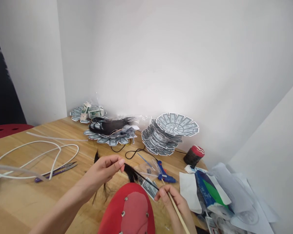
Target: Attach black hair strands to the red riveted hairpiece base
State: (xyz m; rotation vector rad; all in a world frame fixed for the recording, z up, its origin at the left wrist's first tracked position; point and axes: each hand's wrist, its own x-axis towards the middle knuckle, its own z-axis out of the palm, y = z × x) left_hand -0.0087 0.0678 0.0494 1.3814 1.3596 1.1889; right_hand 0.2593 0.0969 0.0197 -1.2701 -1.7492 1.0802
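Observation:
My left hand point(109, 167) is closed in a pinch on a lock of black hair point(131, 171). A thin dark strand stretches from it to my right hand point(172, 201), whose fingertips are closed at its far end. That same hand also grips a pale wooden stick point(177, 209), slanting down to the frame's bottom edge. Below both hands stands a red rounded form point(117, 204) with a pink patch point(135, 211) and several shiny studs. Just behind it lies a printed banknote piece point(150, 188). Loose dark hair wisps point(96, 157) show beside my left wrist.
On the wooden table point(19, 204) are purple-handled pliers point(61, 170), a white cable point(26, 144) and a blue glue gun point(164, 174). Behind stand banknote-paper stacks point(161, 136), a bundle of black hair point(109, 126) and a red-lidded jar point(194, 156). Papers and packets point(212, 188) crowd the right.

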